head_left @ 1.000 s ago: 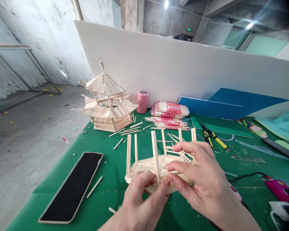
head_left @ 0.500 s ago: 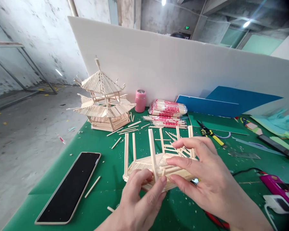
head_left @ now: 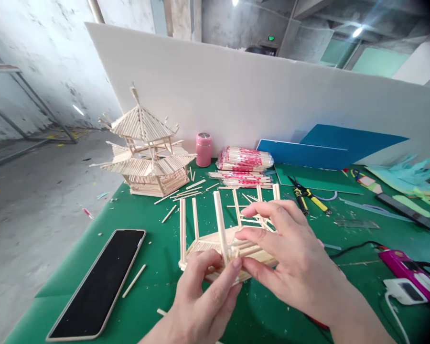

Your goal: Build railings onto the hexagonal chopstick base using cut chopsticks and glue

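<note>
A half-built model of pale wooden sticks (head_left: 198, 245), with a flat floor and several upright posts, sits in front of me. My left hand (head_left: 208, 295) grips its front corner beside the nearest post (head_left: 220, 224), thumb in front and forefinger bent behind. A short wooden stick (head_left: 237, 253) pokes up just above the left thumb tip. Over the model's right side, my right hand (head_left: 295, 253) has its fingers curved and apart. Its thumb tip is close to the short stick; whether they touch I cannot tell. My hands hide the model's front right part.
A finished stick pavilion (head_left: 145, 167) stands at the back left. Behind are a pink canister (head_left: 203, 149) and wrapped stick bundles (head_left: 244, 160). A phone (head_left: 96, 284) lies left, yellow-handled pliers (head_left: 308, 195) right, near a magenta device (head_left: 408, 272). Loose sticks litter the green table (head_left: 157, 272).
The view has shifted slightly, so most things appear further left. My right thumb and fingers have come closer to the left thumb and short stick. The left hand keeps its grip.
</note>
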`<state>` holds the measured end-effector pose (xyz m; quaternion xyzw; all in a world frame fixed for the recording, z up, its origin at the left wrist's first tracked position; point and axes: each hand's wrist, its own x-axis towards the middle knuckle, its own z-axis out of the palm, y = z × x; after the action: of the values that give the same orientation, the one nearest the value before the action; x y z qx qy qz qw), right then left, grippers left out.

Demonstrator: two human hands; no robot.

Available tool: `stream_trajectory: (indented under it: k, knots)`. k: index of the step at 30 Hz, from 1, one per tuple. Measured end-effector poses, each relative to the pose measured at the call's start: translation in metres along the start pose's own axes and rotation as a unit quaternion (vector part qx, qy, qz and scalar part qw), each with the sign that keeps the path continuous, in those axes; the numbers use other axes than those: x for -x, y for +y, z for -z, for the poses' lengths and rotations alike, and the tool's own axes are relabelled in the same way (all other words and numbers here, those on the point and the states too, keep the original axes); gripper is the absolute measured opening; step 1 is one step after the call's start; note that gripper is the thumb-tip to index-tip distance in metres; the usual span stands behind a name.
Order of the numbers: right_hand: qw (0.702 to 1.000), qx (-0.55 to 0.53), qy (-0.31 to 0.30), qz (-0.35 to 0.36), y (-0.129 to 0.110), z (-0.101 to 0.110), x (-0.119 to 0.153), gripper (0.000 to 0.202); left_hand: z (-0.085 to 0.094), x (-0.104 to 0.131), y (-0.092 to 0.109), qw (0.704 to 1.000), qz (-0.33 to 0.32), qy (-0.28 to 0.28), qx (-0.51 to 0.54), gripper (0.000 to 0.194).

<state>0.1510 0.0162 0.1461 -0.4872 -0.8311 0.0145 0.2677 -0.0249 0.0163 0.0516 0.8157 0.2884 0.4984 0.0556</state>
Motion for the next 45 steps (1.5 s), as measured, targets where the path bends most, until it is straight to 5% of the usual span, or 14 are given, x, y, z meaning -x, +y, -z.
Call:
stream_trajectory:
  k: [19, 25, 30, 34, 39, 45]
  knots:
    - [1.000, 0.000, 0.011, -0.003, -0.002, -0.004, -0.001, 0.012, -0.001, 0.002, 0.003, 1.000, 0.011, 0.014, -0.012, 0.047]
    - [0.994, -0.027, 0.109, 0.016, 0.010, 0.002, 0.019, 0.035, -0.002, 0.012, 0.002, 0.998, 0.033, 0.049, -0.003, 0.055]
    - [0.917, -0.130, 0.321, -0.198, 0.033, -0.016, 0.060, 0.035, 0.005, 0.020, 0.002, 0.994, 0.096, 0.041, 0.032, 0.046]
    - [0.859, -0.236, 0.284, -0.355, 0.033, -0.047, 0.091, 0.037, 0.014, 0.026, -0.001, 0.993, 0.119, -0.007, 0.012, 0.035]
    - [0.788, -0.351, 0.208, -0.461, 0.012, -0.081, 0.112, 0.043, 0.019, 0.037, -0.004, 0.991, 0.119, -0.052, 0.031, 0.025]
    - [0.756, -0.438, 0.187, -0.450, 0.000, -0.101, 0.123, 0.044, 0.012, 0.060, -0.013, 0.989, 0.123, -0.077, 0.005, 0.023]
